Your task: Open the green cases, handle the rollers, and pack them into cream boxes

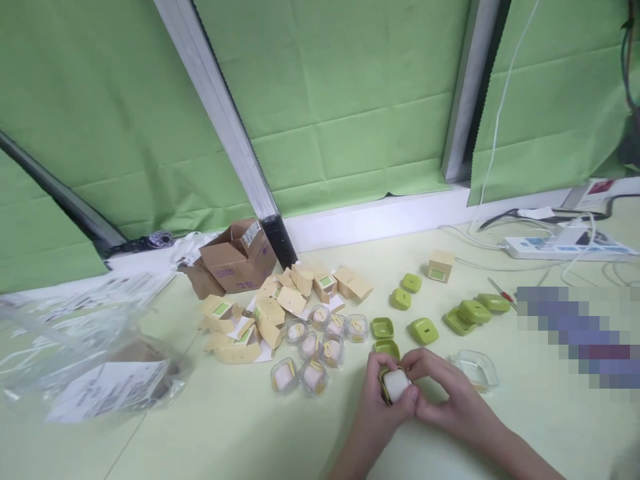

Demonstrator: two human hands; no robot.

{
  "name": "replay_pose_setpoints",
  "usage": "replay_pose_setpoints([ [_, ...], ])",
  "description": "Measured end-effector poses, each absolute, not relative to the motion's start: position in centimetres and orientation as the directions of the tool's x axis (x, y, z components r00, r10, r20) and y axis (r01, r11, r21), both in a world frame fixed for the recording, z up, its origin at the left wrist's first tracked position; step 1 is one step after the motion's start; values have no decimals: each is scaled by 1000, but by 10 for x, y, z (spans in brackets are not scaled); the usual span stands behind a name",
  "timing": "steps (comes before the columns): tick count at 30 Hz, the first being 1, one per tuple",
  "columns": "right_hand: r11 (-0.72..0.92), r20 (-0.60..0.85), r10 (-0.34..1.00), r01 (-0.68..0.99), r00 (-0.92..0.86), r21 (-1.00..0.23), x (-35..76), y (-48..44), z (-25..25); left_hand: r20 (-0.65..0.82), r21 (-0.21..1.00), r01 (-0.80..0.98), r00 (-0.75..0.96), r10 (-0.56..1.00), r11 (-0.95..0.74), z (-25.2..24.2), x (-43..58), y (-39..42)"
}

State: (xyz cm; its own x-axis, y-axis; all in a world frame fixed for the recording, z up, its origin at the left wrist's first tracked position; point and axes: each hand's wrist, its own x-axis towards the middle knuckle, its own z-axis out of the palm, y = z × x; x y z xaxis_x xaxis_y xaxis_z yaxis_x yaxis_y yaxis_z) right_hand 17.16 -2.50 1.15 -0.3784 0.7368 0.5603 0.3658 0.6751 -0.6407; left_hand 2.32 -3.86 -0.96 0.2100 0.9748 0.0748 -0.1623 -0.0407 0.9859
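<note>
Near the bottom centre, my left hand (374,408) is closed around a small green case (384,389) with a rounded white block (397,385) in it. My right hand (443,390) pinches the other side of the same case, its fingertips pressed to the edge. Just beyond my fingers lie two open green case halves (383,328). A green lid with a slot (424,331) sits behind my right hand, and a clear plastic box (476,371) lies to its right. To the left stand several clear boxes (314,377) with pale contents and yellow strips.
Opened beige cartons (270,320) pile up behind the clear boxes, near a brown cardboard box (240,260). More green cases (474,311) and a red-handled screwdriver (503,291) lie right. A power strip (535,247) with cables is at back right. Plastic bags (95,360) spread left.
</note>
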Motion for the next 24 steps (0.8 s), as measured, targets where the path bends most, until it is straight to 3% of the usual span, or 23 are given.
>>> replay_pose_setpoints([
  [4,698,559,712,344,-425,-628,172,-24,10,65,991,-131,194,979,-39,-8,23,-39],
  [9,685,533,720,332,-443,-649,172,-29,17,-147,973,-137,236,960,183,2,21,-42],
  [13,631,444,753,340,-486,-698,174,-30,24,-216,952,-153,281,935,266,6,17,-42],
  [19,541,316,790,354,-526,-763,185,-20,26,-173,965,-124,371,913,233,1,10,-37],
  [24,505,331,823,328,-461,-799,192,-19,28,-113,952,-210,437,892,224,5,14,-32],
])
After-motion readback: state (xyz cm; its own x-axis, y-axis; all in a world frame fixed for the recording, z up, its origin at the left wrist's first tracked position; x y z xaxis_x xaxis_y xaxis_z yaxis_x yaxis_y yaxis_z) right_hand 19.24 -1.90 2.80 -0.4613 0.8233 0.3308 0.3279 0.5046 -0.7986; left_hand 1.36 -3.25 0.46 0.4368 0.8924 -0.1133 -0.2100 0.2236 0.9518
